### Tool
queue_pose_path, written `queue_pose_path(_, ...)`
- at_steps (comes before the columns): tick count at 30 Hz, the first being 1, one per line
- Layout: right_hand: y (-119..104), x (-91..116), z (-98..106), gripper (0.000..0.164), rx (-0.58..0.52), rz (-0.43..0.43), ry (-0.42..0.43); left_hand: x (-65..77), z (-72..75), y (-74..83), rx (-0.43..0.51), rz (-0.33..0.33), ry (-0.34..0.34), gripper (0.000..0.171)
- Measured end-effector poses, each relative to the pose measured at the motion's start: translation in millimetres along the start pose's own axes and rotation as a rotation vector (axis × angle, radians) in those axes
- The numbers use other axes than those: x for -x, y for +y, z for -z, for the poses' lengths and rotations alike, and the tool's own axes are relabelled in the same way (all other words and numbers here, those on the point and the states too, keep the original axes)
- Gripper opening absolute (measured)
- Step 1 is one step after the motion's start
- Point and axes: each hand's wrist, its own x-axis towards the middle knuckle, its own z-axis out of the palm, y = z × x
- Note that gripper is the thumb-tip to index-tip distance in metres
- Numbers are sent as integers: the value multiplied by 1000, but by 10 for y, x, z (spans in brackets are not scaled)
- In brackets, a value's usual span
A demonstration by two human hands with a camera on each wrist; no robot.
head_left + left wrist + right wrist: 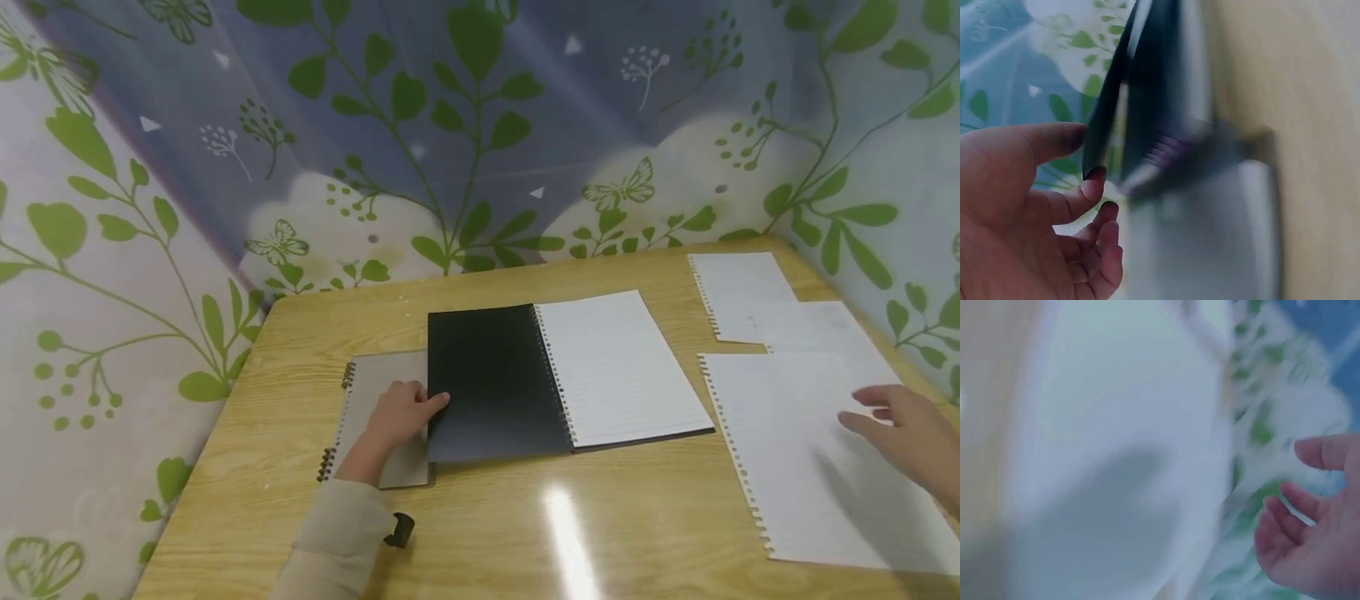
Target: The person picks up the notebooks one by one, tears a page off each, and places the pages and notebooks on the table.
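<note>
A spiral notebook (pixel 622 367) lies open on the table, its lined white page on the right and its black cover (pixel 495 375) folded out to the left. My left hand (pixel 405 408) pinches the outer edge of that cover between thumb and fingers; the left wrist view shows the cover (pixel 1105 119) held up on edge. Partly beneath it lies a grey notebook (pixel 375 383) with dark coils on its left side. On the right, my right hand (pixel 907 433) hovers over a loose lined sheet (pixel 795 467) with fingers relaxed and nothing in them.
Two more torn-out sheets, one farther back (pixel 738 292) and one in between (pixel 832 329), lie at the table's right side and overlap. A leaf-patterned curtain (pixel 480 150) closes off the back and both sides of the wooden table (pixel 465 533).
</note>
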Motion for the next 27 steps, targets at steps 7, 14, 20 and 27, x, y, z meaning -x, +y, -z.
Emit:
queue_pose_path(7,-963,-406,-182,52,-104,175,-306,108,278,416,221,-175,54,29)
queue_pose_path(14,-1827,-604,-447,60,-353,234,-528,263,271,826,410,-307,-124,74)
queue_pose_path(20,-2362,-616,-432,68,-533,249,-646,310,-25,1103,342,-475,-226,107)
queue_pose_path(27,-2557,-679,-379,73,-445,192,-600,192,-407,1304,213,-683,-175,97)
